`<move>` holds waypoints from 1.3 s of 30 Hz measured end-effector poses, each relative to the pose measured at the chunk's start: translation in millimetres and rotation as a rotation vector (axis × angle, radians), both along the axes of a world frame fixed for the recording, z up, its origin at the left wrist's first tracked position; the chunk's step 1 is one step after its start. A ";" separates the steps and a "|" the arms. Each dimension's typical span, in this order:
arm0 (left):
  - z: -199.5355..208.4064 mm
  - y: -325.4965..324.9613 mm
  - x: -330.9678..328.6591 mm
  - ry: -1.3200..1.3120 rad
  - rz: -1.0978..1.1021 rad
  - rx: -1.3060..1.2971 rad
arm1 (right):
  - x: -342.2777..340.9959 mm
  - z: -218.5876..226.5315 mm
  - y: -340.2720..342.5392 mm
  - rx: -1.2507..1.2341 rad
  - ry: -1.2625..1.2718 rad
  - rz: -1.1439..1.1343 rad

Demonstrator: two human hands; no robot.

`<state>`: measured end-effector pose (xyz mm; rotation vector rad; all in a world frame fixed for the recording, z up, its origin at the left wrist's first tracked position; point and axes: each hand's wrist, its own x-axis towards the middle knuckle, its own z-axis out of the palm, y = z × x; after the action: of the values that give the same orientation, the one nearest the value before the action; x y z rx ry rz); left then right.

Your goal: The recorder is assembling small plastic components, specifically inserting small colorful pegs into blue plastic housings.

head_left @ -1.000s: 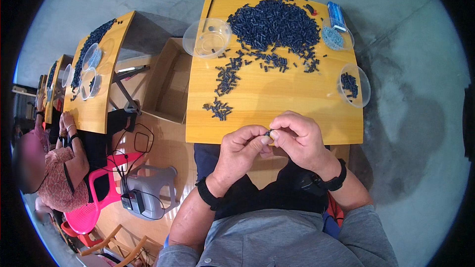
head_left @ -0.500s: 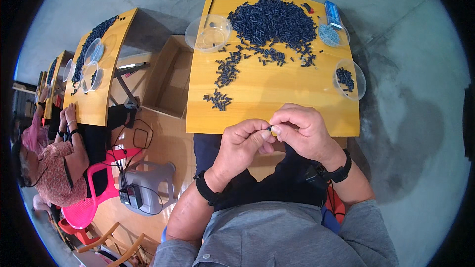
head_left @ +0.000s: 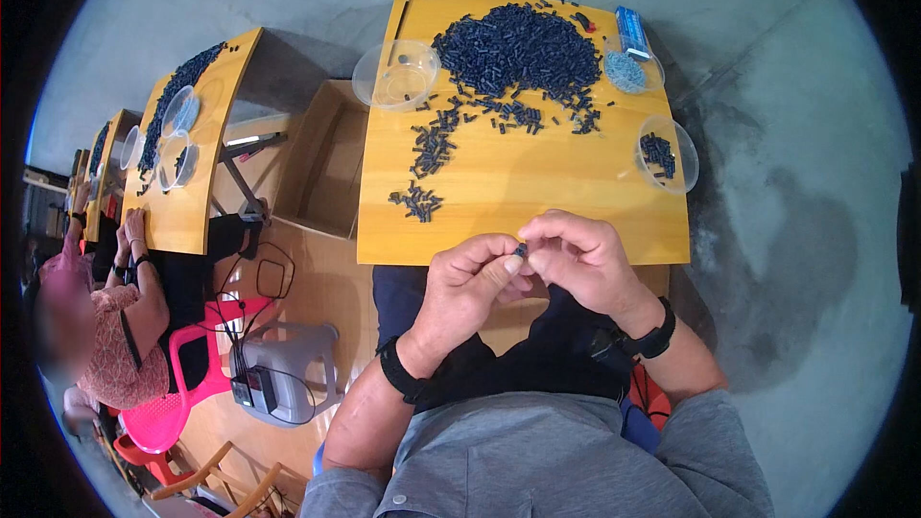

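Observation:
Over the near edge of the yellow table (head_left: 537,221), my left hand (head_left: 468,278) pinches a small black cylindrical piece (head_left: 521,250) between thumb and fingers. My right hand (head_left: 580,259) is closed close against it, thumb and forefinger bent at the piece; whatever tiny thing they may hold is hidden. A large heap of like black pieces (head_left: 518,50) covers the far middle of the table. A loose trail (head_left: 432,149) runs from it toward me on the left, ending in a small cluster (head_left: 416,201).
Clear plastic bowls stand on the table: a nearly bare one (head_left: 355,77) at left, one with black pieces (head_left: 658,155) at right, and one with pale blue bits (head_left: 625,71) beside a blue box (head_left: 632,34). A cardboard box (head_left: 321,173) sits left. Another person (head_left: 125,326) works at a neighbouring table (head_left: 192,197).
My right fingertips have lifted slightly off the black piece, which shows more now. My left hand keeps its pinch. The whole view has shifted a little.

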<state>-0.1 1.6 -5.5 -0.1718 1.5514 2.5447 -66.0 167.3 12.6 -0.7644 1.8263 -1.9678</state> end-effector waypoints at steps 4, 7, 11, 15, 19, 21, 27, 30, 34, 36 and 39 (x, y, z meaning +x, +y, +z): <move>-0.5 0.2 -0.9 -0.050 0.005 0.008 | -0.3 -1.3 2.8 0.080 -0.356 -0.044; -10.1 1.4 -3.1 0.103 0.054 -0.134 | -1.8 -3.4 1.6 0.128 -0.538 0.042; -8.1 5.9 -6.5 0.132 0.073 -0.148 | 0.4 -6.9 -4.5 0.090 -0.842 0.206; -1.4 6.3 -7.3 0.134 0.037 -0.173 | -0.7 -3.9 -10.4 0.060 -0.879 0.289; 0.9 6.0 -7.2 0.112 0.035 -0.061 | -2.7 -6.5 -8.0 -0.054 -0.961 0.395; 3.5 4.9 -6.7 -0.013 0.007 0.040 | -3.3 -6.6 -8.1 -0.109 -1.014 0.415; -0.4 -1.2 -11.1 0.003 -0.078 -0.005 | -2.6 -2.8 -11.7 -0.099 -1.001 0.386; 0.2 -3.6 -12.7 0.056 -0.098 -0.022 | -0.7 -10.8 -8.9 -0.155 -1.075 0.405; 1.0 -2.5 -13.0 0.024 -0.097 0.107 | -4.4 -10.9 -11.4 -0.205 -1.025 0.475; 2.8 -3.2 -14.7 0.039 -0.099 0.101 | -5.5 -8.8 -13.4 -0.216 -1.016 0.478; 12.4 -8.7 -18.0 0.094 -0.174 -0.093 | -5.9 -8.4 -13.9 -0.176 -1.030 0.450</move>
<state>-18.2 -7.1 6.9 0.0706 1.6409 2.3802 -71.9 153.3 4.2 -0.0949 0.7982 -1.7089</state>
